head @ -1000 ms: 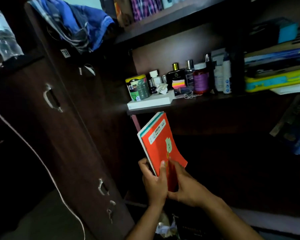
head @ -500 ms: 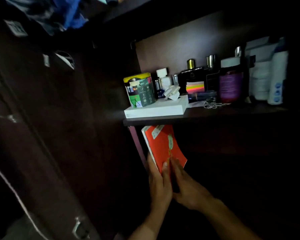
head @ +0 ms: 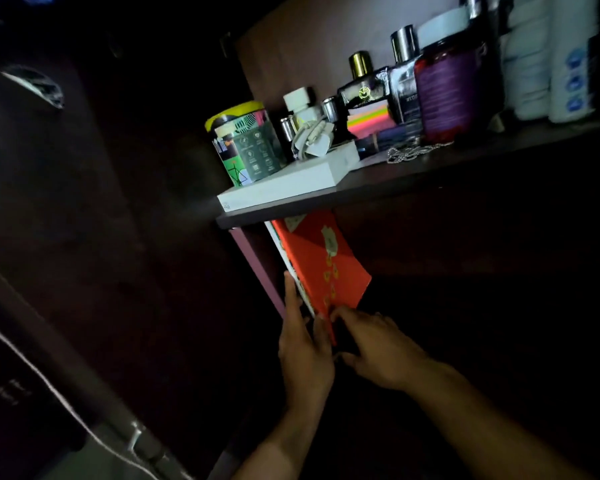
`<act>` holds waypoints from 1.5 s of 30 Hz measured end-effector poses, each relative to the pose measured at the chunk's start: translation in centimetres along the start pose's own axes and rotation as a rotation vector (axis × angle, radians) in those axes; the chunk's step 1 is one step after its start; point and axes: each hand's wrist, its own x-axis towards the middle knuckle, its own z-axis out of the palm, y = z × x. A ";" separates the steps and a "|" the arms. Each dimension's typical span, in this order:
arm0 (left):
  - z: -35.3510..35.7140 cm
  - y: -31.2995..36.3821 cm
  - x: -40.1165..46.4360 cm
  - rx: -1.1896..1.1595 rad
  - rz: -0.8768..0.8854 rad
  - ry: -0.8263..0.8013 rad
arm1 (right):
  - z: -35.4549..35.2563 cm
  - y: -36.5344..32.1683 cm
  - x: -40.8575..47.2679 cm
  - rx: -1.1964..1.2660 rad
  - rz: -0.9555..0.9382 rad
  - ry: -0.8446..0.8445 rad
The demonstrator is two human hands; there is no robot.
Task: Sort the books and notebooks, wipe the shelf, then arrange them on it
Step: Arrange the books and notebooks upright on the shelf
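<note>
Head view gives us a dark cupboard with a shelf (head: 413,174) across it. Along the shelf's front left corner lies a flat white box (head: 284,188), with a yellow-lidded tin (head: 246,143) behind it and bottles farther right. Under that shelf, at its left end, the orange notebook (head: 323,265) stands tilted among thin books. Our left hand (head: 303,351) lies flat against the books' left side, fingers straight; our right hand (head: 378,348) pinches the notebook's lower edge.
</note>
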 end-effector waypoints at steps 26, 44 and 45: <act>-0.7 5.1 -2.9 -0.025 0.179 -0.322 | -6.0 -2.4 -11.8 0.418 0.296 0.343; -2.0 39.1 -36.2 -0.619 0.563 -1.531 | -22.0 -24.0 -59.4 -0.188 1.032 0.818; -2.2 39.6 -37.2 -0.611 0.579 -1.551 | -22.5 -24.6 -60.7 -0.217 1.078 0.773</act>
